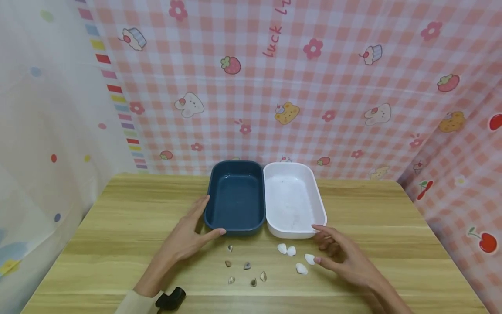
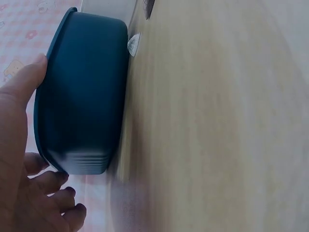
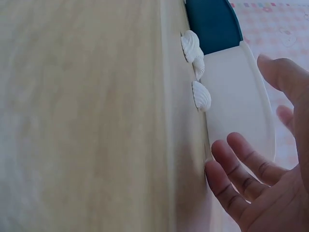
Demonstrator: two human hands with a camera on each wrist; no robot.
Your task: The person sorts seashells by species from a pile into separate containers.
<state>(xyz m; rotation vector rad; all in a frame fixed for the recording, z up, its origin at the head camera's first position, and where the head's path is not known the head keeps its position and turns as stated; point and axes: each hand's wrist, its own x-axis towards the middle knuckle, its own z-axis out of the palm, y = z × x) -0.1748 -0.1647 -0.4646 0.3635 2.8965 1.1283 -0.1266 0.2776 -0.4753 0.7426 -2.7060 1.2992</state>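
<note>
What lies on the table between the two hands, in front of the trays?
Head view: six small dark shells nearer the left hand, four white shells by the right hand; bare table around them.

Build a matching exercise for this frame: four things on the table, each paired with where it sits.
Things:
1. blue tray
2. white tray
3. white shells
4. dark shells

Places:
A. by the right hand
B. touched by the left hand
C. near edge, between the hands
D. right of the other tray

Pairs: 1-B, 2-D, 3-A, 4-C
</note>
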